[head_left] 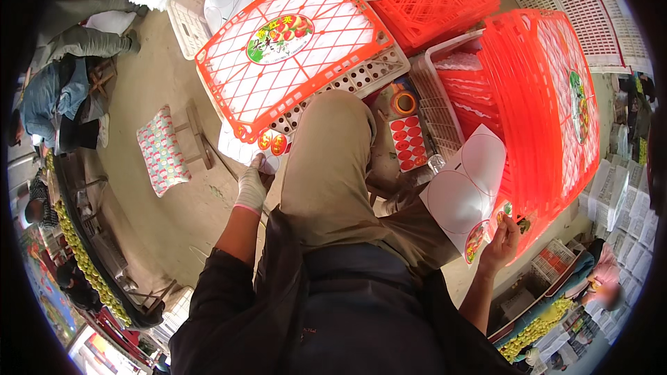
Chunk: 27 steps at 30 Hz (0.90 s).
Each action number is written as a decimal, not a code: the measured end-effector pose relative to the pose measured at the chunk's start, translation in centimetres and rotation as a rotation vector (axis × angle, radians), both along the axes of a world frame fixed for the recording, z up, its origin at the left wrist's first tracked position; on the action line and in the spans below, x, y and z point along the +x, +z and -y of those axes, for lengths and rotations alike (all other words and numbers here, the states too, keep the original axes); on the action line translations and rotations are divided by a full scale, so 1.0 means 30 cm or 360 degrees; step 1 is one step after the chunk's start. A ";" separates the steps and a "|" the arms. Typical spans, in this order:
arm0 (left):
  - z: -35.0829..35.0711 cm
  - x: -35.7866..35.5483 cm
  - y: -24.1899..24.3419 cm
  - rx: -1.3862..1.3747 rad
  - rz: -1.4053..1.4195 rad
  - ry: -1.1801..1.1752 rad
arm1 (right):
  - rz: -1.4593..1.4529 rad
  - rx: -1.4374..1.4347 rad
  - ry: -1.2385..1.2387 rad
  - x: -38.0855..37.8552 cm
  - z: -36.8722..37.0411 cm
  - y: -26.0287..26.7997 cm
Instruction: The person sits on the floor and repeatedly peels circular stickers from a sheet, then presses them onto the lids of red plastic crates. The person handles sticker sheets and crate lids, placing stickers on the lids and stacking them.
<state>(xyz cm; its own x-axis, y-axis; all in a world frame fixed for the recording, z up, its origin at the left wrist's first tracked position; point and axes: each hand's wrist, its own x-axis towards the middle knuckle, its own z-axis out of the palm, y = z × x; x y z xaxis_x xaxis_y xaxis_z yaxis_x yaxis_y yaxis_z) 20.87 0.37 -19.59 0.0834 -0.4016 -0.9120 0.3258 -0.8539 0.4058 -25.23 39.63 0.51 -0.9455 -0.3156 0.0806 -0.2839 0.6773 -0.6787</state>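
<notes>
My left hand [252, 187], in a pale glove, has its thumb and fingers on the edge of a sheet of round stickers [238, 147] beside my knee. My bare right hand [501, 242] pinches something small, apparently a sticker, by the lower edge of the stacked red plastic crate lids [526, 114]. Close to it, a sheet with large round labels [453, 200] lies over my right thigh, a printed label [475, 242] at its lower end. A red lattice lid [333, 54] with an oval fruit label [280, 39] rests over white padding on a pale plastic crate [346, 80] before me.
Between the crates lie a tape roll [404, 102] and a sheet of red round stickers [408, 143]. More red lids [427, 0] are stacked ahead. A cushion [163, 151] and a wooden stool [195, 135] stand left. People are at far left and lower right, near conveyors of fruit [86, 265].
</notes>
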 end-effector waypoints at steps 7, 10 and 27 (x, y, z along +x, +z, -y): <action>-0.145 0.042 0.215 -0.0427 0.0756 -0.0137 | -0.0078 -0.0044 0.0575 0.122 0.308 0.109; -0.129 0.041 0.461 -0.0978 0.0913 -0.0270 | 0.0044 -0.0125 0.0877 0.195 0.471 0.141; -0.049 -0.272 0.845 -0.1233 -0.0707 -0.1292 | 0.1937 -0.0779 0.0994 0.475 1.021 0.076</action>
<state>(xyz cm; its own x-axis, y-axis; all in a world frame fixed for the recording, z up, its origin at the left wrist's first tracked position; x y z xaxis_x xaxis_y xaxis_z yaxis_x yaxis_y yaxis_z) 12.70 1.85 5.77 -0.7069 -0.6448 -0.2909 0.0478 -0.4539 0.8898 -10.97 9.00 2.78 -0.2271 -0.8703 -0.4370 0.4690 0.2955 -0.8323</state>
